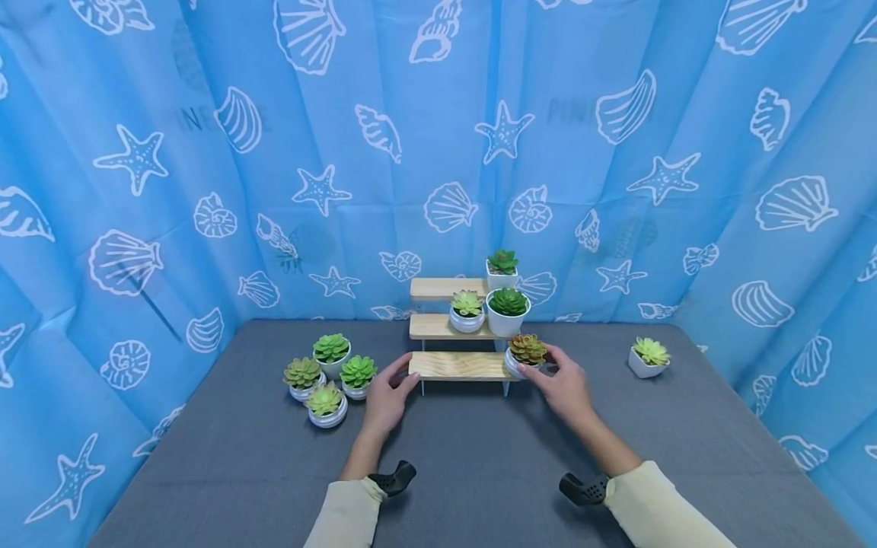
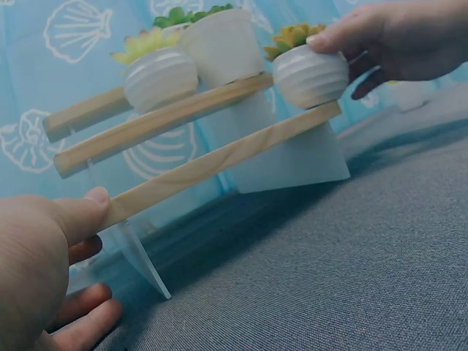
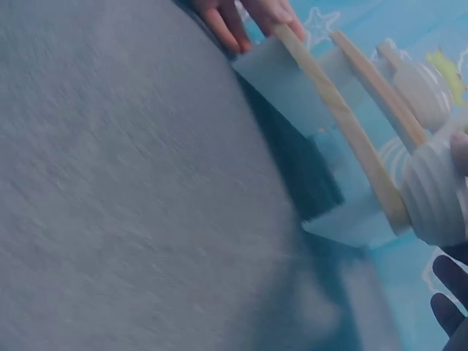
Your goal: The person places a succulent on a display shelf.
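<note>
A three-step wooden display stand (image 1: 455, 366) with clear side supports stands on the table. My left hand (image 1: 387, 399) grips the left end of its lowest step, the thumb at the front edge. At that step's right end, my right hand (image 1: 567, 387) holds an orange-green succulent in a ribbed white pot (image 2: 311, 77) between thumb and fingers. The pot's base touches or nearly touches the wood. The middle step carries a pale green succulent (image 1: 467, 312) and a dark green succulent (image 1: 508, 310). Another dark succulent in a square pot (image 1: 503, 268) sits at the top step's right end.
Several potted succulents (image 1: 327, 402) cluster on the grey cloth-covered table (image 1: 479, 472) left of the stand. One pale succulent in a square white pot (image 1: 648, 358) stands apart on the right. A blue shell-patterned curtain (image 1: 384, 198) hangs behind and along the sides.
</note>
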`<act>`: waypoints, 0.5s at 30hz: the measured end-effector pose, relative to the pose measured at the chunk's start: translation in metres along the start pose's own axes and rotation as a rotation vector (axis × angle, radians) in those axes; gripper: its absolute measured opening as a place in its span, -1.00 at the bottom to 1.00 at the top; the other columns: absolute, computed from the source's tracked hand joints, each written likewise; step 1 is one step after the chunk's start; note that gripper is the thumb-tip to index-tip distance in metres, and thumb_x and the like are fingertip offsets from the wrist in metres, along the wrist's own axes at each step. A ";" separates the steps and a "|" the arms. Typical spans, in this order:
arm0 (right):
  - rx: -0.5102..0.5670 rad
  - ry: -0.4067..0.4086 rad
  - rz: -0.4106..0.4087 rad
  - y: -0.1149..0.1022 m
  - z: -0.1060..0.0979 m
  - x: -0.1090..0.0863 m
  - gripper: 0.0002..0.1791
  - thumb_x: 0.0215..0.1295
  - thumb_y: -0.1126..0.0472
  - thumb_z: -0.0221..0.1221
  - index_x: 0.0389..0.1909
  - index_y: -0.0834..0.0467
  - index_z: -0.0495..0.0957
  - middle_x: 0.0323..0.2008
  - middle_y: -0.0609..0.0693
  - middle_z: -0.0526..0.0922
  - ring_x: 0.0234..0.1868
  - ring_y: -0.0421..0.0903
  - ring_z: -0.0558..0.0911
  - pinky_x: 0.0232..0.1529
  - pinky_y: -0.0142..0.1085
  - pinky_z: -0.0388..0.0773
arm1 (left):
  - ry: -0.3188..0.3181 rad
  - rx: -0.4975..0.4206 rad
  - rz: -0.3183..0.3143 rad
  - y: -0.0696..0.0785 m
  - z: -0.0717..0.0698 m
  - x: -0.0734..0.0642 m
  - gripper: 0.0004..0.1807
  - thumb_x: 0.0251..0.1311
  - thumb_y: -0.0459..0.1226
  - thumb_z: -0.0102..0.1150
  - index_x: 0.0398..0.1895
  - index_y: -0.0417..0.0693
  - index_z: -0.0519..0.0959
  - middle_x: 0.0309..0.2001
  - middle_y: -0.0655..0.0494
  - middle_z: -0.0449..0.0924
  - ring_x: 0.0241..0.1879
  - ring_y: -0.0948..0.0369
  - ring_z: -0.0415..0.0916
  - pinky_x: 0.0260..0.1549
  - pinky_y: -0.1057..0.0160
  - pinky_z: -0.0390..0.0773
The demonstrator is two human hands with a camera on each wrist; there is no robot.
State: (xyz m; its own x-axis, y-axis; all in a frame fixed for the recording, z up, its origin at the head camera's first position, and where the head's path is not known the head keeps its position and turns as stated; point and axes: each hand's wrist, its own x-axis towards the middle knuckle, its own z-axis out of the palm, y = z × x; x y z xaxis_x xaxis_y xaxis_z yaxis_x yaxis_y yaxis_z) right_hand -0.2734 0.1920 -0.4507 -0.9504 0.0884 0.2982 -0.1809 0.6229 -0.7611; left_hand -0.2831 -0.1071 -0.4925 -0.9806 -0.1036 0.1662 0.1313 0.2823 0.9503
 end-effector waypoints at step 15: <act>-0.043 -0.028 -0.050 -0.010 0.006 0.009 -0.37 0.10 0.08 0.43 0.13 0.33 0.49 0.02 0.31 0.58 0.09 0.25 0.51 0.08 0.11 0.42 | 0.003 -0.006 0.010 0.000 0.001 -0.001 -0.51 0.31 -0.20 0.21 0.31 0.01 0.47 0.18 0.04 0.54 0.16 0.07 0.46 0.07 0.03 0.51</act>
State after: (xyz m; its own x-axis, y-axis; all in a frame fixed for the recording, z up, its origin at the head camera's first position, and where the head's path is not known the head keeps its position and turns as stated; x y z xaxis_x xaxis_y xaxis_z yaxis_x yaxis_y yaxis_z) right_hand -0.2814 0.1815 -0.4438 -0.9474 0.0350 0.3180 -0.2174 0.6591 -0.7200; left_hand -0.2826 -0.1065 -0.4930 -0.9789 -0.1036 0.1762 0.1416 0.2777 0.9502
